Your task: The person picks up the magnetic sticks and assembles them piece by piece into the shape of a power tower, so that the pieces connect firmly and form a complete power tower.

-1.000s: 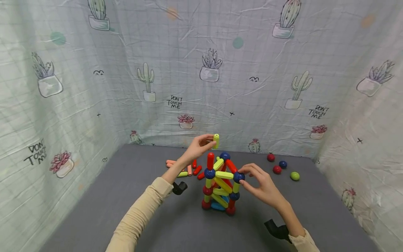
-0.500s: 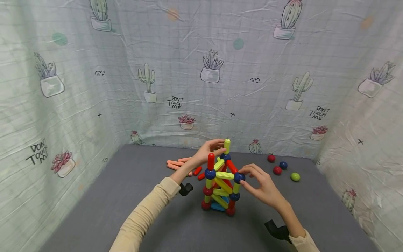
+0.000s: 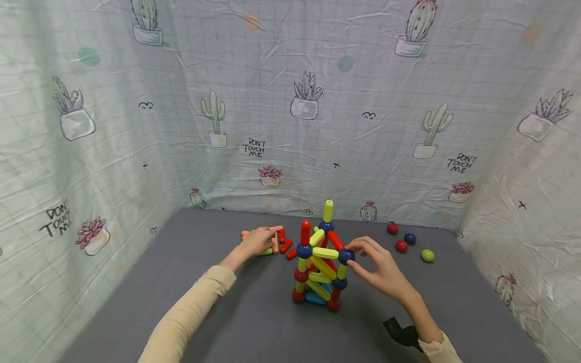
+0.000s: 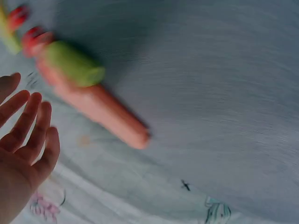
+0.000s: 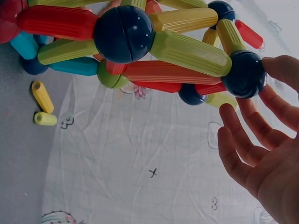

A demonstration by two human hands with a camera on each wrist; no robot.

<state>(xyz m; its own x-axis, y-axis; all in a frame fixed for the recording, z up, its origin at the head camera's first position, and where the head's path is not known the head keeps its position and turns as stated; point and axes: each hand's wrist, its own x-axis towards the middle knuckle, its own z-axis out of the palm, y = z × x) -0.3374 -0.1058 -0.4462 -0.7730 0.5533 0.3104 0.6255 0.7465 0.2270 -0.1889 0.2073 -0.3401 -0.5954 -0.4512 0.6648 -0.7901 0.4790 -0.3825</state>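
A tower of magnetic rods and balls (image 3: 324, 253) stands upright at mid-table, made of yellow-green, red and blue rods with red and dark blue balls. One yellow-green rod (image 3: 328, 211) rises from its rear top ball, and a red rod (image 3: 305, 232) from the left one. My right hand (image 3: 379, 264) pinches the dark blue ball (image 5: 245, 73) at the top right corner between thumb and fingers. My left hand (image 3: 255, 243) is over the loose rods, its fingers relaxed and holding nothing. In the left wrist view a green rod (image 4: 74, 64) and pink rods (image 4: 117, 115) lie beyond the fingertips.
Short red rods (image 3: 286, 246) lie between the left hand and the tower. Several loose balls, among them a green ball (image 3: 427, 255), sit at the back right. A black strap (image 3: 401, 333) is on the right wrist. A cactus-print curtain (image 3: 290, 126) encloses the table.
My left hand has set the yellow-green rod upright on the rear top ball and let it go. It has then moved left to the loose rods. The right hand has stayed on its ball.
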